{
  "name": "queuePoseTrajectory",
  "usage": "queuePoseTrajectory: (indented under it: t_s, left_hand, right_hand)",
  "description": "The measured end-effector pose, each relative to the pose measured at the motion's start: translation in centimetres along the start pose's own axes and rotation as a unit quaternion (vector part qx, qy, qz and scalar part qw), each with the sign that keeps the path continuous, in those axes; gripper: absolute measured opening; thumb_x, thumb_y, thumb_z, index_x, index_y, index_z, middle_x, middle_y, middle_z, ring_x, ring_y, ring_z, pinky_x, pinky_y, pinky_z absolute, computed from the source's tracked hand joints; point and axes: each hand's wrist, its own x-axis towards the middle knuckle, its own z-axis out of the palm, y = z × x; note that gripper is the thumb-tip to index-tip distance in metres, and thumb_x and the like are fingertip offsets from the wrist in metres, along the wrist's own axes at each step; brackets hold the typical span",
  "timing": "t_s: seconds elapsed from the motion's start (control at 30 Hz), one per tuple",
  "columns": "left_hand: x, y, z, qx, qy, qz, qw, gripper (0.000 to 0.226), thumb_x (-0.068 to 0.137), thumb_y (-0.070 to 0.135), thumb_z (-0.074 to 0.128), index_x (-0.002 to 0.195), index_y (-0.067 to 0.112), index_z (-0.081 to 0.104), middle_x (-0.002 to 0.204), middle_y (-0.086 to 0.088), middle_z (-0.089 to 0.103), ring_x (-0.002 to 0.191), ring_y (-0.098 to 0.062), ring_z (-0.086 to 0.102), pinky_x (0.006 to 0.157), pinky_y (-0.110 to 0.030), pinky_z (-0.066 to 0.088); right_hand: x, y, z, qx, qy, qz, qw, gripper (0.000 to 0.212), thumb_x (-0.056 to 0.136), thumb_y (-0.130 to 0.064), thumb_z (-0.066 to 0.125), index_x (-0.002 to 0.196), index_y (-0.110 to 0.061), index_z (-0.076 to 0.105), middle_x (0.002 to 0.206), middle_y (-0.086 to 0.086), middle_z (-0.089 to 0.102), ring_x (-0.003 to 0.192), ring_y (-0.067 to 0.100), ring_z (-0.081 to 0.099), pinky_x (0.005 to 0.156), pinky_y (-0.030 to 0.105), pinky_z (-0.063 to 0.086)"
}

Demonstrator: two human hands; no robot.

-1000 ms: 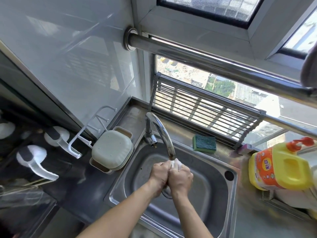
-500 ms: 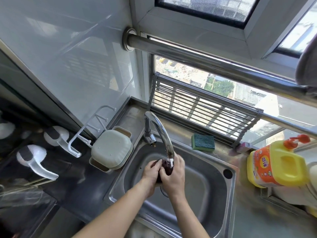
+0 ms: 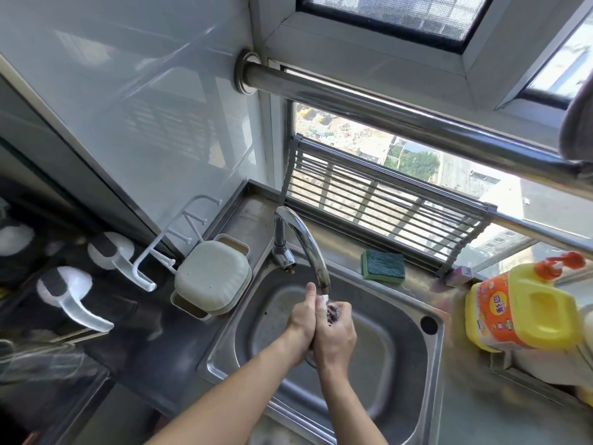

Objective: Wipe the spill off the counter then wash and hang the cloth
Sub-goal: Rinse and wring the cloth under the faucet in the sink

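While water runs, both hands (image 3: 321,326) clutch the bunched cloth (image 3: 333,311) (axis unclear).

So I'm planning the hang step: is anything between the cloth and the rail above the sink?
Nothing visible blocks it. Both hands hold the cloth under the faucet; the rail is bare above the sink, with something grey draped only at its far right.

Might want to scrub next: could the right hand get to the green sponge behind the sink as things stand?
Probably yes, once freed: the sponge lies in the open behind the sink, but the right hand now grips the cloth under the faucet.
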Motion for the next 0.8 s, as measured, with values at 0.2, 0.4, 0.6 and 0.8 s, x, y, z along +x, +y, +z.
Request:
queuePoseTrajectory:
  t_s: [0.2,0.4,0.6,0.8]
  left_hand:
    - [0.8,-0.4,-0.3,-0.014,-0.019,-0.006,1.0,0.038,0.1,0.031,0.054,0.067,0.016,0.067,0.059,0.005,0.067,0.05,-0.01,0.062,0.047,-0.018,0.045]
    - [0.2,0.2,-0.8,-0.02,-0.014,0.009,1.0,0.035,0.101,0.018,0.057,0.067,0.015,0.066,0.064,0.001,0.066,0.055,-0.014,0.061,0.052,-0.021,0.048]
    - [-0.3,0.3,-2.0,0.055,-0.087,0.077,0.992,0.024,0.09,0.042,0.062,0.075,0.024,0.064,0.067,0.0,0.059,0.052,-0.015,0.052,0.047,-0.028,0.038]
    - [0.3,-0.5,-4.4,0.044,0.001,0.041,0.998,0.025,0.092,0.002,0.067,0.113,0.012,0.057,0.104,-0.007,0.065,0.078,-0.019,0.064,0.055,-0.031,0.055]
  right_hand:
    - [0.0,-0.7,0.0,-0.005,0.041,0.0,0.999,0.033,0.093,-0.037,0.068,0.072,-0.014,0.057,0.059,-0.001,0.063,0.06,0.027,0.06,0.059,0.035,0.044]
    - [0.3,-0.5,-0.3,-0.058,-0.027,0.002,0.998,0.017,0.087,-0.03,0.063,0.076,-0.019,0.069,0.07,0.008,0.072,0.07,0.034,0.068,0.06,0.035,0.05]
    - [2.6,-0.7,-0.6,0.016,-0.054,0.168,0.984,0.075,0.097,-0.068,0.027,0.084,-0.011,0.074,0.094,0.017,0.072,0.093,0.034,0.066,0.089,0.039,0.05]
    - [4.2,-0.3,-1.0,0.255,-0.009,0.332,0.908,0.073,0.099,-0.068,0.025,0.096,-0.012,0.072,0.101,0.019,0.075,0.098,0.039,0.07,0.098,0.056,0.054]
